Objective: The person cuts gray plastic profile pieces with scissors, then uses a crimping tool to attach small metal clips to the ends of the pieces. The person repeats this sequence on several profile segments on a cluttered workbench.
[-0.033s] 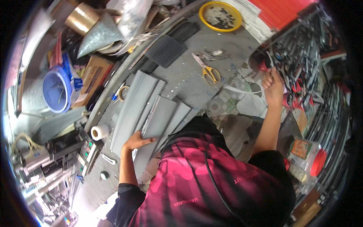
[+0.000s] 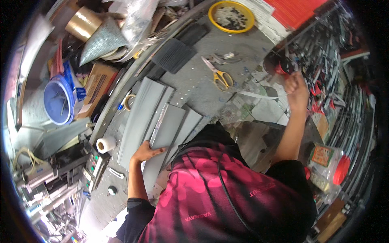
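My left hand [image 2: 145,153] lies on a stack of flat grey strips [image 2: 169,124] on the workbench, its fingers stretched across the lower part. A shiny edge shows along the middle strip. Out to the right, my right hand [image 2: 297,88] is closed in a pinch on a thin white strip [image 2: 259,95], whose loose end hangs toward the bench edge. Yellow-handled scissors [image 2: 222,79] lie open on the bench, beside a grey metal hand tool [image 2: 227,59]. Dark ribbed pieces [image 2: 173,55] sit beyond the grey strips.
A yellow basin [image 2: 231,29] of small scraps stands at the far end. Left are a tape roll [image 2: 129,102], a white roll [image 2: 106,144], a blue bucket [image 2: 58,100] and a cardboard box [image 2: 97,87]. Dense scrap strips [image 2: 324,69] and a red-lidded jar [image 2: 341,170] line the right.
My right hand has shifted slightly right and down, and the white strip beside it looks straighter. My left hand stays on the grey strips. The whole view has shifted a little.
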A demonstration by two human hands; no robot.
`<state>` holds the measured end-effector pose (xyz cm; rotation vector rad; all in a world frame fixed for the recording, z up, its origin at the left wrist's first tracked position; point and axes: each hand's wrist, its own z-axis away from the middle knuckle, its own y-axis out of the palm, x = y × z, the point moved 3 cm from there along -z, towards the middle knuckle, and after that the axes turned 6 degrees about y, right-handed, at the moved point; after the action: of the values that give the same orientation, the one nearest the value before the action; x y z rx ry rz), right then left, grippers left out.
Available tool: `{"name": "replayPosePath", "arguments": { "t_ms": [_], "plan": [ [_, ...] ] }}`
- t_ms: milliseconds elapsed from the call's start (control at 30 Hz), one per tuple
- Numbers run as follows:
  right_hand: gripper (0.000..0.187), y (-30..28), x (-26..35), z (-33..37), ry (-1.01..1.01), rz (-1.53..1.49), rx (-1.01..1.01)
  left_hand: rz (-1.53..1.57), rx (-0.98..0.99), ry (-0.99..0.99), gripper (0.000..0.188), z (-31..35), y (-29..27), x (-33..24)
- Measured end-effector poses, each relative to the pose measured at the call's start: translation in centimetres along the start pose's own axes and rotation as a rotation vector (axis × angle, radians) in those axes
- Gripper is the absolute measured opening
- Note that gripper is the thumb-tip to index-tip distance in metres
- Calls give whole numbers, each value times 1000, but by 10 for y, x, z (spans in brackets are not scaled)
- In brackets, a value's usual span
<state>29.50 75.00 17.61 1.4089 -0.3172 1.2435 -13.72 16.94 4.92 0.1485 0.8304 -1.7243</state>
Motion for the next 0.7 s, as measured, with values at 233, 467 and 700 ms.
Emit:
{"name": "replayPosePath", "arguments": {
  "t_ms": [233,467,700],
  "plan": [
    [24,-73,246,93,-621,-128,88,-111,-207,125,57,12,-10,-49],
    [51,29,302,144,-1718,833,-799,-112,-592,412,63,21,5,-62],
    [29,124,228,69,-1339,1401,-509,-222,-742,340,63,9,22,-67]
  ]
}}
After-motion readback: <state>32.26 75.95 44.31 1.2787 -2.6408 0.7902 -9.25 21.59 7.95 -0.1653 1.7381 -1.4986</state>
